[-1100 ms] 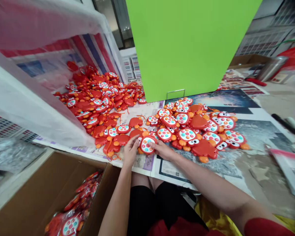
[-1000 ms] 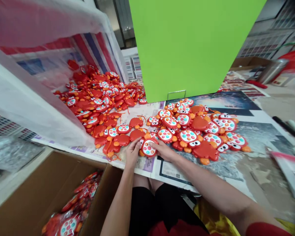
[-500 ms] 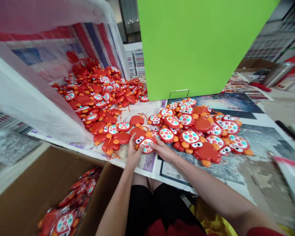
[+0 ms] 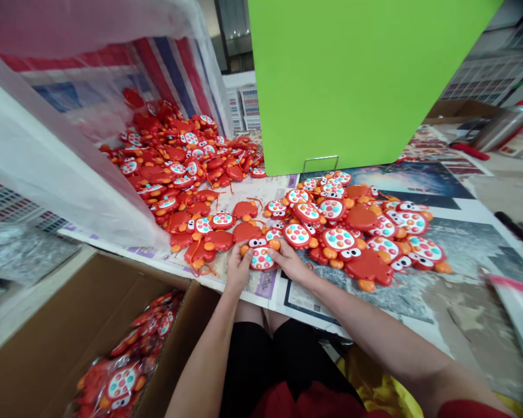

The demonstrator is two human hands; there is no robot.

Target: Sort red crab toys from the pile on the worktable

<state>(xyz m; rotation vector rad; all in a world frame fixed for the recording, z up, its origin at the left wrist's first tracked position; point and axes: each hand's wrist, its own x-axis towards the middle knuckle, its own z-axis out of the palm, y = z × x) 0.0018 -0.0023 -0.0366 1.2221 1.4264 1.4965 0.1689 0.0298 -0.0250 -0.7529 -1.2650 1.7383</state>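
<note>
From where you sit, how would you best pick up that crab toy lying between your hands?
Probably by its round body's two side edges, one hand from each side. The crab toy lies flat and face up at the table's near edge, and the left hand and right hand already flank it there. Its small orange claws look too slight to grip.

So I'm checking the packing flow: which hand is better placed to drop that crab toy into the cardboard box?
Probably the left hand: it grips the crab toy on the side nearer the cardboard box, which sits low to the left. The right hand would have to cross over.
</note>
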